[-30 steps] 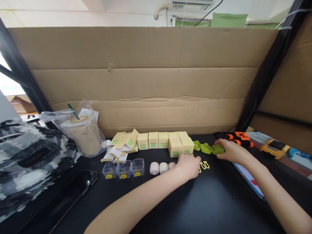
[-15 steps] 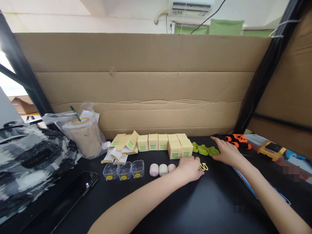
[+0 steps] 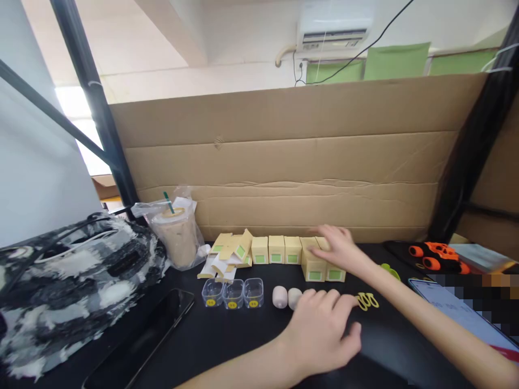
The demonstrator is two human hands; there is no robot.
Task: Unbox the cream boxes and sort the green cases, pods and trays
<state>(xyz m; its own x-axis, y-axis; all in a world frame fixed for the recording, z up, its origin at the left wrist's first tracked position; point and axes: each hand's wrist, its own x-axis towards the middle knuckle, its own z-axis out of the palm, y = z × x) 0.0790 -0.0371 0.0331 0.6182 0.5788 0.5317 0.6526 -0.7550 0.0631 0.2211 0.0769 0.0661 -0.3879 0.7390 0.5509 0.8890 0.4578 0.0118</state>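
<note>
Neither grip was clamped on anything. Your left grip (image 3: pixel 324 329) lay palm down on the counter (image 3: pixel 251 351) with its fingers spread. Your right grip (image 3: pixel 338 246) rested with its fingers apart on the yellow boxes (image 3: pixel 314 267) at the right end of their row, near the cardboard wall (image 3: pixel 284 178).

At the far left, the iced drink (image 3: pixel 178 237) stood in its plastic bag, just beside the loose flattened cartons (image 3: pixel 227 256). I judged that a careless sweep that way could have tipped it and soaked the card.

Next came the three clear cups (image 3: pixel 232 293), which stood touching in a line. They looked light enough that one knock would have scattered them.

The pink capsules (image 3: pixel 279 297) lay just beyond your left fingertips. Being rounded, they would probably have rolled if those fingers had slid forward.

Under your right grip, two boxes stood in front of the row and against it. Pressing down could have dented a lid, and pushing sideways could have shoved the whole line crooked.

Further right, the yellow rings (image 3: pixel 367 301) and the green clip (image 3: pixel 390 270) lay close to your right forearm, one on each side of it. Dragging that arm back low could have swept them off towards the orange tool (image 3: pixel 438 256) or out of sight.
</note>
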